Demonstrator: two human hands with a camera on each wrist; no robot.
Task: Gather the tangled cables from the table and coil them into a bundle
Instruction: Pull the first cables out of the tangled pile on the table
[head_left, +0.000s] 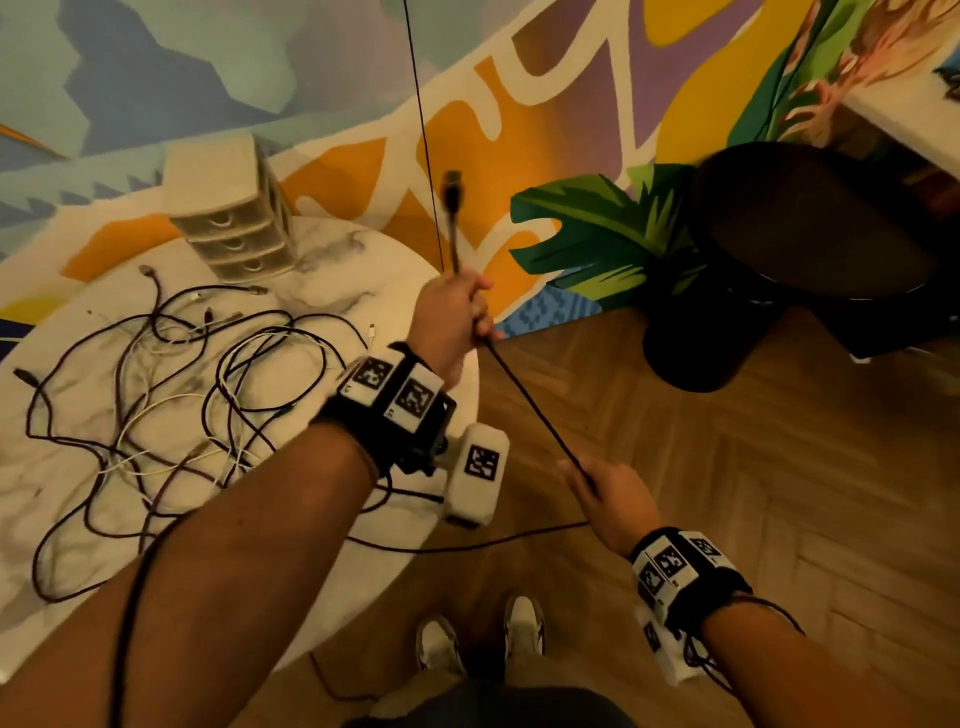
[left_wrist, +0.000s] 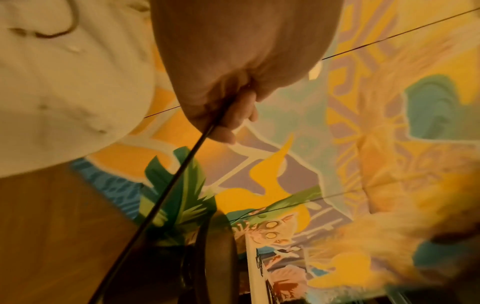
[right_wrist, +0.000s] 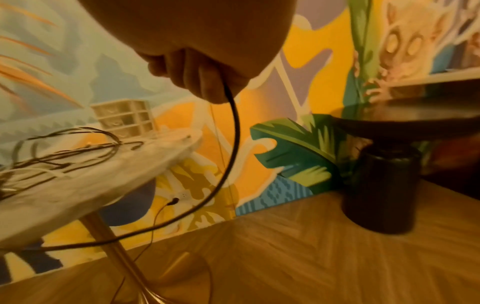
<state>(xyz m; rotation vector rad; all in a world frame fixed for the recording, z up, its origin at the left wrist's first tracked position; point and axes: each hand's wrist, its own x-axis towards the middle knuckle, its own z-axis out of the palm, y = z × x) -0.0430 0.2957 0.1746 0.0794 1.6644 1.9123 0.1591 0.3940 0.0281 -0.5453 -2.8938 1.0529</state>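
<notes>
A black cable is stretched taut between my hands, off the right edge of the table. My left hand grips it near its end, and the plug sticks up above the fist. My right hand pinches it lower down over the floor. From there the cable sags and loops back to the table. The left wrist view shows the left hand's fingers curled round the cable. A tangle of black and white cables lies on the white marble table.
A beige mini drawer unit stands at the table's far edge. A black round side table stands on the wood floor to the right. A thin black wire hangs in front of the painted wall. My shoes are below.
</notes>
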